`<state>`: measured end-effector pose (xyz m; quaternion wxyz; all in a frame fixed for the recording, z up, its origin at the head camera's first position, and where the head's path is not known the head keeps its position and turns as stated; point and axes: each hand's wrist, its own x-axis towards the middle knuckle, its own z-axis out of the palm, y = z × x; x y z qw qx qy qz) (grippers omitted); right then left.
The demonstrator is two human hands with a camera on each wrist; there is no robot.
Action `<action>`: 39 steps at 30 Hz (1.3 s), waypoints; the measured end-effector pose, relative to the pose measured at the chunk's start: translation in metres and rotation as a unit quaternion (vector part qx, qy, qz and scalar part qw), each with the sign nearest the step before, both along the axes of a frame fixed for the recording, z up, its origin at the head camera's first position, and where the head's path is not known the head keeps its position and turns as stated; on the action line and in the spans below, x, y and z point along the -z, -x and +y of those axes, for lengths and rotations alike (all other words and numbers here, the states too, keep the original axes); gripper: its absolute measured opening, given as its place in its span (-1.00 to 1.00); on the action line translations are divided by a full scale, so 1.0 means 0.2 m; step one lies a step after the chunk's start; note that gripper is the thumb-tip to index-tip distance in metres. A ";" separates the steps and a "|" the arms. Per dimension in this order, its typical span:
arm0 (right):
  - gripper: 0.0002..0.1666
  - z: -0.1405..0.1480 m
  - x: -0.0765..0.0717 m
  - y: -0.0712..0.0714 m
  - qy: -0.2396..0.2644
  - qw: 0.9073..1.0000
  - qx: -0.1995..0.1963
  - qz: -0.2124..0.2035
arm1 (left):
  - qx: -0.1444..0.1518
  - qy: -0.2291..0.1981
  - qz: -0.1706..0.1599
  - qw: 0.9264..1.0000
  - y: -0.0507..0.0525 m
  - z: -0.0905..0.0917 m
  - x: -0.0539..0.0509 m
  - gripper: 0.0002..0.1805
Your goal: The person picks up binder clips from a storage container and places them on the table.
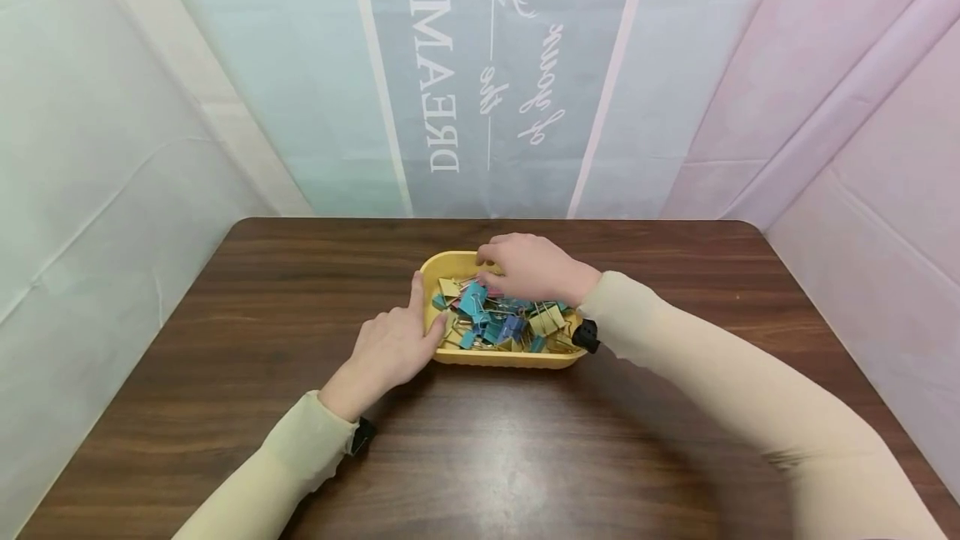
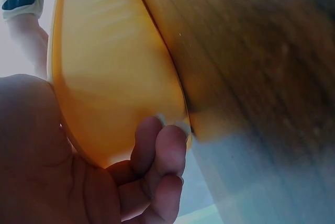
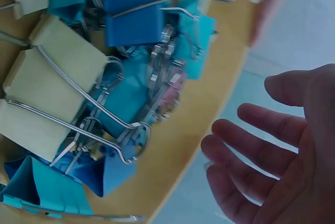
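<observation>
A yellow plastic basket stands on the table, filled with binder clips in blue, teal, pale yellow and a little pink. My left hand holds the basket's left end, thumb over the rim and forefinger along the edge. In the left wrist view, the other fingers bend against the basket's outer wall. Over the basket's far side hovers my right hand, its fingers loosely bent. The right wrist view shows nothing between those fingers, beside a large pale yellow binder clip.
The dark wooden table extends around the basket on all sides. Behind it hangs a pale cloth backdrop with mirrored, upside-down lettering. Light cloth walls flank the table left and right.
</observation>
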<state>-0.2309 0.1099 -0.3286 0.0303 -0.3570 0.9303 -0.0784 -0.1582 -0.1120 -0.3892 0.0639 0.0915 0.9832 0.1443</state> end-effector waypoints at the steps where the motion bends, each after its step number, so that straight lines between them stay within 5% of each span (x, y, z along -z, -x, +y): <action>1: -0.62 -0.01 0.01 0.01 -0.007 1.000 -0.007 -0.002 | 0.000 0.002 0.001 1.000 0.00 0.00 0.00 -0.05; 11: -0.53 -0.12 0.09 0.05 -0.081 0.995 -0.044 -0.038 | -0.001 0.022 -0.002 1.000 -0.01 0.00 -0.01 -0.05; 15: -0.42 -0.16 0.11 0.04 -0.112 0.992 -0.051 -0.021 | 0.001 0.023 -0.002 1.000 0.00 0.00 -0.01 -0.05; 20: -0.55 -0.19 0.11 0.03 -0.126 0.990 -0.057 0.000 | 0.006 0.018 -0.001 1.000 -0.01 0.00 -0.01 -0.06; 31: -0.78 -0.19 0.10 0.03 -0.060 0.996 -0.047 -0.056 | 0.006 0.017 -0.009 1.000 -0.01 0.00 0.00 -0.06; 39: -0.85 -0.14 0.05 0.06 0.070 0.994 -0.043 -0.078 | 0.008 0.025 0.002 1.000 0.00 0.00 0.00 -0.06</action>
